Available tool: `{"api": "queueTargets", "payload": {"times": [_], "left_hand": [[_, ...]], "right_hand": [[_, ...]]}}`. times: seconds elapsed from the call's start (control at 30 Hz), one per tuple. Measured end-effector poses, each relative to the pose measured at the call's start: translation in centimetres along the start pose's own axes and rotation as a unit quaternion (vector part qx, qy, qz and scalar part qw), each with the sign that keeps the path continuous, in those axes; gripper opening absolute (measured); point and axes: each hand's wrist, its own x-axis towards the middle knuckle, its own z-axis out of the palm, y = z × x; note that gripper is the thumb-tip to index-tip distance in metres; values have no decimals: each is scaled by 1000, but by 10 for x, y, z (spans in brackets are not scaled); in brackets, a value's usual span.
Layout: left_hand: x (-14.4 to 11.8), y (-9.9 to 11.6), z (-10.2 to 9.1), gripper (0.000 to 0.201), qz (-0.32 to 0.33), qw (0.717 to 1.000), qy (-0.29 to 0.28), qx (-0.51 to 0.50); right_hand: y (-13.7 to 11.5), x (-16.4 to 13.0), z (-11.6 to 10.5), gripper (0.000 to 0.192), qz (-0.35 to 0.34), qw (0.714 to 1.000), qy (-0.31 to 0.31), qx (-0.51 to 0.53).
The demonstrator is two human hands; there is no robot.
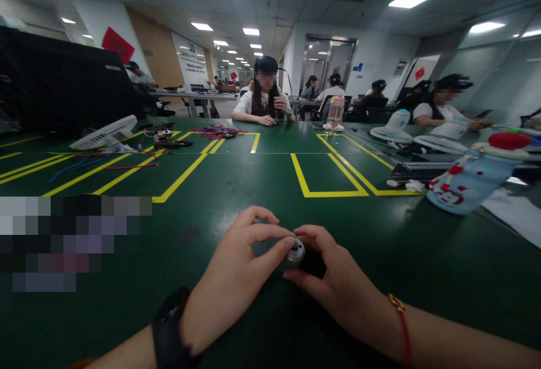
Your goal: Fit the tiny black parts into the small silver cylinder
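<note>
A small silver electric motor (297, 251), a short metal cylinder with dark holes in its round end face, is at the near middle of the green table. My right hand (333, 273) curls around its right side, fingers behind and thumb in front. From the left, my left hand (243, 253) pinches at the motor's top with thumb and index finger. Whether a tiny part sits between those fingertips I cannot tell. The motor's lower body is partly hidden by my fingers and shadow.
A blue bottle with a red lid (473, 180) stands at the right, by white fan parts (391, 129) and dark metal pieces. Loose wires (220, 131) and a white fan (105, 132) lie at the back left. Another person (266, 96) sits across the green table (236, 183).
</note>
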Motion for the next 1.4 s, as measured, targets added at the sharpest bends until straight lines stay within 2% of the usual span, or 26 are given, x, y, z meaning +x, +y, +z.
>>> {"api": "queueTargets", "payload": {"times": [0.17, 0.3, 0.4, 0.47, 0.57, 0.67, 0.73, 0.8, 0.87, 1.0, 1.1, 1.17, 1.23, 1.3, 1.33, 1.37, 1.4], "left_hand": [[0, 4, 0, 13, 1, 1000, -24, -5], [-1, 9, -8, 14, -5, 1000, 14, -13], [-3, 0, -16, 15, -21, 999, 30, -2], [-5, -12, -16, 14, -28, 999, -8, 12], [-8, -30, -6, 13, -19, 995, -67, 76], [-9, -37, 2, 15, -2, 988, -83, 130], [-10, -36, -1, 21, -5, 990, -85, 110], [-11, -37, -13, 30, -24, 994, -75, 75], [-14, -43, -30, 36, -53, 995, -53, 61], [-20, -72, -66, 40, -116, 989, -5, 86], [-24, -93, -79, 44, -187, 980, 16, 69], [-25, -100, -79, 46, -210, 976, 23, 49], [-24, -101, -76, 46, -214, 975, 27, 45], [-23, -100, -73, 45, -213, 975, 32, 59], [-22, -99, -72, 45, -211, 975, 34, 67], [-22, -98, -71, 44, -210, 974, 34, 72], [-22, -97, -71, 44, -209, 975, 33, 72]], "right_hand": [[0, 0, 1, 45, -6, 1000, 3, -1], [-1, 0, -1, 44, -8, 1000, -1, -18], [-3, -2, -4, 40, -12, 999, -2, -38], [-2, -3, -4, 38, -16, 999, 1, -51], [1, -4, 1, 48, -22, 997, 15, -71], [2, -4, 3, 53, -29, 996, 13, -89], [5, -5, -4, 48, -29, 994, 27, -103], [12, -7, -21, 47, -17, 988, 75, -136], [28, -12, -50, 49, 12, 972, 140, -189], [80, -37, -125, 60, 146, 905, 265, -301], [110, -60, -172, 64, 244, 867, 260, -348], [116, -68, -186, 64, 266, 850, 242, -385], [109, -67, -179, 73, 216, 814, 276, -464], [92, -56, -153, 76, 97, 784, 312, -528], [79, -48, -134, 72, 29, 792, 299, -531], [65, -40, -111, 63, -29, 818, 263, -511], [51, -31, -87, 50, -75, 857, 199, -470]]}}
